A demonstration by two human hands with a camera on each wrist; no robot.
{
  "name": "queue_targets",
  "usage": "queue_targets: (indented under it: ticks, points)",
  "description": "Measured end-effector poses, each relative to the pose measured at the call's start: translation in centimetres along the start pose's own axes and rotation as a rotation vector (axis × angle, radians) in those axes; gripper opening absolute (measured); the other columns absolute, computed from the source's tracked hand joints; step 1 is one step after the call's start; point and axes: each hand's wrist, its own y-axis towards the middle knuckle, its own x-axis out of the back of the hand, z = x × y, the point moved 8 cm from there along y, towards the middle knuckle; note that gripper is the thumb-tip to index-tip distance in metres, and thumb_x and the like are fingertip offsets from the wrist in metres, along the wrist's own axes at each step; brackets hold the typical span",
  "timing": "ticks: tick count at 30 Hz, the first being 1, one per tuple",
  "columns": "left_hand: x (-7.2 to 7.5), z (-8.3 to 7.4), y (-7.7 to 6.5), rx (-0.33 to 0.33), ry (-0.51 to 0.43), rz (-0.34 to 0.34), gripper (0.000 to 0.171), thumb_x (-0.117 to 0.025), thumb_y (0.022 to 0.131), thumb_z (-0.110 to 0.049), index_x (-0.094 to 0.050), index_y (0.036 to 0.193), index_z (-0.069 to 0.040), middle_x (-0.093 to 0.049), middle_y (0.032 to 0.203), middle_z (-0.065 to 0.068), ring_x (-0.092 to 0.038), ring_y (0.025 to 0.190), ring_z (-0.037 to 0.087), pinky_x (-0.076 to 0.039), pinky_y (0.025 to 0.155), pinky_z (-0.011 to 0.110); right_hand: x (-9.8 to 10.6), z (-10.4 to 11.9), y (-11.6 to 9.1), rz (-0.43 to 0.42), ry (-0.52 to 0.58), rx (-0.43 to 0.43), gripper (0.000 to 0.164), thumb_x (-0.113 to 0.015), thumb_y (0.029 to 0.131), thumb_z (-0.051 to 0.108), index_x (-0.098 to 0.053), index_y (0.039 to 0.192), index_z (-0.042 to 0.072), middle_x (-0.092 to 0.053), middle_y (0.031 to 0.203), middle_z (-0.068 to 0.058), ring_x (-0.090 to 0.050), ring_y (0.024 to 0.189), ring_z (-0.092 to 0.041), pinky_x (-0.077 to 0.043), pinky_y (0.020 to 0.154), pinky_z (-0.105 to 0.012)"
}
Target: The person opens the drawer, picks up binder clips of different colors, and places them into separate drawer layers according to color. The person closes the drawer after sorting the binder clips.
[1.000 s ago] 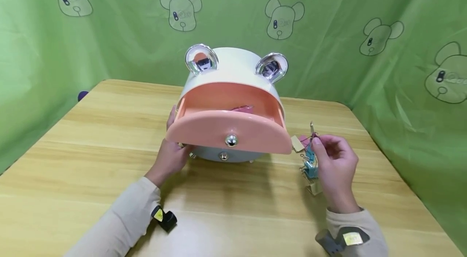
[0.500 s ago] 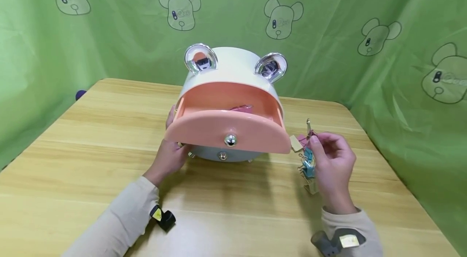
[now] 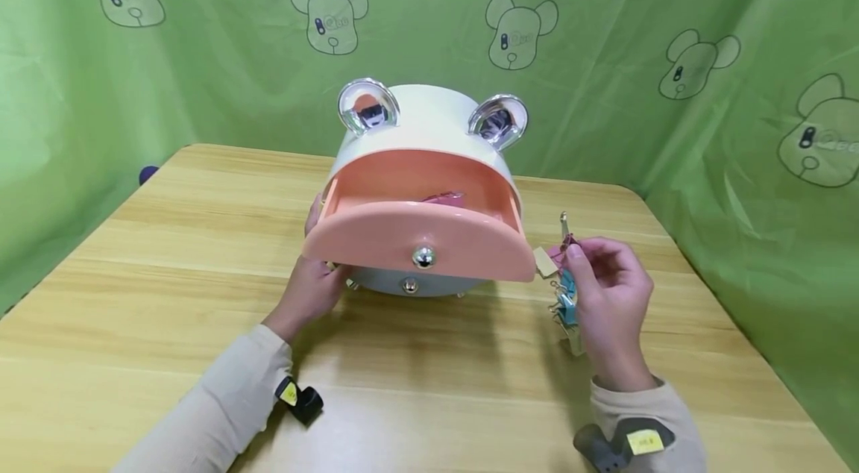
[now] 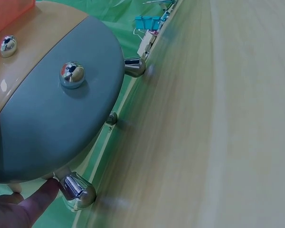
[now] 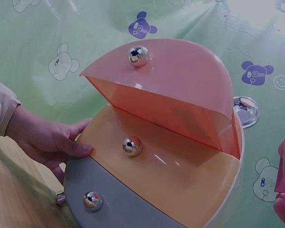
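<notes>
Jutting from right hand [image 3: 614, 298]; pink clip [image 3: 569, 241]

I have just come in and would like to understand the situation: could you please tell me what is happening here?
A person's left hand holds the side of a small drawer chest. Its pink top drawer is pulled out, with something pink inside; the orange middle drawer and grey bottom drawer are shut. The right hand pinches a dark pink binder clip to the right of the open drawer. More clips, among them blue and yellow ones, lie on the table near that hand.
</notes>
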Motion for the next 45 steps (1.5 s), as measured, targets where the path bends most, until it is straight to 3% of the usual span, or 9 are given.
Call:
queue_targets:
  ticks: [7, 15, 30, 37, 45]
  points:
    - [0.0, 0.0, 0.1, -0.013, 0.028, 0.007, 0.053, -0.059, 0.096, -0.009, -0.040, 0.146, -0.005, 0.013, 0.160, 0.003, -0.016, 0.144, 0.024, -0.020, 0.114, 0.047, -0.5, 0.5, 0.5, 0.023, 0.017, 0.040, 0.005, -0.064, 0.088, -0.006, -0.064, 0.091, -0.002, -0.063, 0.083, -0.010, -0.060, 0.071, -0.017, -0.047, 0.061, -0.018]
    - [0.2, 0.0, 0.0, -0.003, 0.062, 0.009, 0.053, -0.059, 0.096, -0.009, -0.040, 0.145, -0.004, 0.013, 0.160, 0.007, -0.016, 0.144, 0.026, -0.022, 0.113, 0.048, -1.6, 1.1, 1.0, 0.074, 0.104, 0.071, 0.004, -0.063, 0.088, -0.009, -0.062, 0.091, -0.006, -0.063, 0.081, -0.012, -0.062, 0.066, -0.016, -0.052, 0.060, -0.019]
    - [0.2, -0.1, 0.0, -0.017, 0.068, -0.006, 0.056, -0.060, 0.095, -0.008, -0.037, 0.146, -0.003, 0.009, 0.161, 0.009, -0.020, 0.143, 0.026, -0.024, 0.113, 0.046, -2.6, 1.0, 0.5, 0.074, 0.140, 0.087, 0.006, -0.064, 0.085, -0.011, -0.063, 0.087, -0.005, -0.065, 0.079, -0.009, -0.060, 0.070, -0.016, -0.050, 0.063, -0.018]
    - [0.3, -0.1, 0.0, -0.016, 0.073, -0.004, 0.056, -0.060, 0.095, -0.008, -0.037, 0.147, -0.003, 0.011, 0.161, 0.008, -0.019, 0.143, 0.028, -0.021, 0.114, 0.048, -3.2, 1.5, -0.1, 0.116, 0.221, 0.203, 0.010, -0.060, 0.082, -0.017, -0.061, 0.088, -0.010, -0.066, 0.084, -0.009, -0.062, 0.074, -0.015, -0.051, 0.065, -0.018]
    - [0.2, 0.1, 0.0, -0.004, 0.061, 0.005, 0.055, -0.058, 0.096, -0.008, -0.037, 0.147, -0.003, 0.013, 0.161, 0.006, -0.016, 0.144, 0.027, -0.020, 0.114, 0.047, -3.8, 1.6, -0.6, 0.168, 0.220, 0.235, 0.009, -0.059, 0.082, -0.018, -0.056, 0.089, -0.018, -0.063, 0.089, -0.010, -0.062, 0.077, -0.015, -0.051, 0.064, -0.018]
